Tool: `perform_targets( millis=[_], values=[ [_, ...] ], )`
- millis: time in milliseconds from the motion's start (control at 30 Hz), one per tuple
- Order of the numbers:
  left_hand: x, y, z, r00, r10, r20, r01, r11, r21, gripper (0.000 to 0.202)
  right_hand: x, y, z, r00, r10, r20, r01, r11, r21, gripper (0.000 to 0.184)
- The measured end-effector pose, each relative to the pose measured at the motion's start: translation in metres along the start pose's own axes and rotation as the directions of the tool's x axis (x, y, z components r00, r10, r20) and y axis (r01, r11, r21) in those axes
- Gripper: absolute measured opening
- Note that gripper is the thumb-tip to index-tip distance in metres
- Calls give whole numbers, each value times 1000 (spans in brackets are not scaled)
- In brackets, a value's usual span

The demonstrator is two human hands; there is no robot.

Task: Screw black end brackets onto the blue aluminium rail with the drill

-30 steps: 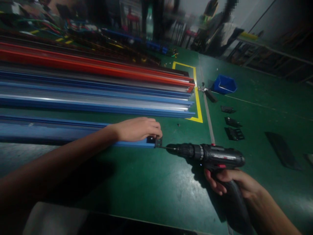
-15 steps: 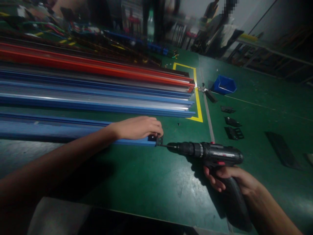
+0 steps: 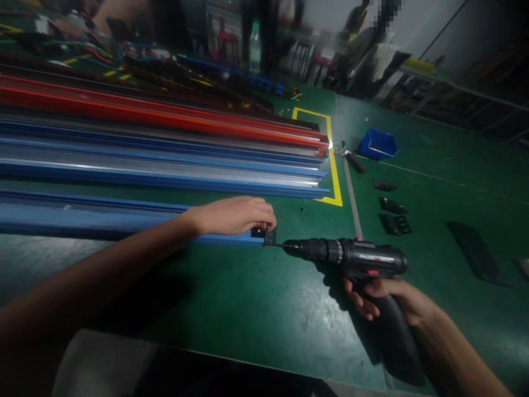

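My right hand [image 3: 384, 298] is wrapped round the handle of a black cordless drill [image 3: 372, 258] with red buttons, its bit pointing left. The bit's tip meets a small black end cap [image 3: 270, 237] at the right end of a blue metal profile [image 3: 231, 239]. My left hand [image 3: 239, 215] lies over that end, its fingers curled down and closed on the cap. My left forearm crosses the profile. The fingertips' undersides are hidden.
Behind lie more blue profiles [image 3: 206, 173] and a red profile [image 3: 185, 118]. Right of them are pliers [image 3: 353, 161], a blue bin [image 3: 378, 144], several black caps [image 3: 395, 224] and a dark flat piece [image 3: 475, 251]. A small screw [image 3: 302, 209] lies nearby. Another person's arm [image 3: 113, 16] shows at top left.
The drill and my right hand have shifted very slightly left. My left hand stays in place on the cap at the profile's end.
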State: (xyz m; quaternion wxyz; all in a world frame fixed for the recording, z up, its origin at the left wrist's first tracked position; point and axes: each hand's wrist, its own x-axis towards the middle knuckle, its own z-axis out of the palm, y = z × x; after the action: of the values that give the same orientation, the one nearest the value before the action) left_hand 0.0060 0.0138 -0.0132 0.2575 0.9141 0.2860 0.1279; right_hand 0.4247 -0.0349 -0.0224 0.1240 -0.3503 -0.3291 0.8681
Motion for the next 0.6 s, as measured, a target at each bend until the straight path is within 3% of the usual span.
perform_targets(
  millis=[600],
  values=[
    [0,1,-1,1000,-8,-19,7,999,-49,23,0,2,-1,1000,-7,-5,7,1000,19,29]
  ],
)
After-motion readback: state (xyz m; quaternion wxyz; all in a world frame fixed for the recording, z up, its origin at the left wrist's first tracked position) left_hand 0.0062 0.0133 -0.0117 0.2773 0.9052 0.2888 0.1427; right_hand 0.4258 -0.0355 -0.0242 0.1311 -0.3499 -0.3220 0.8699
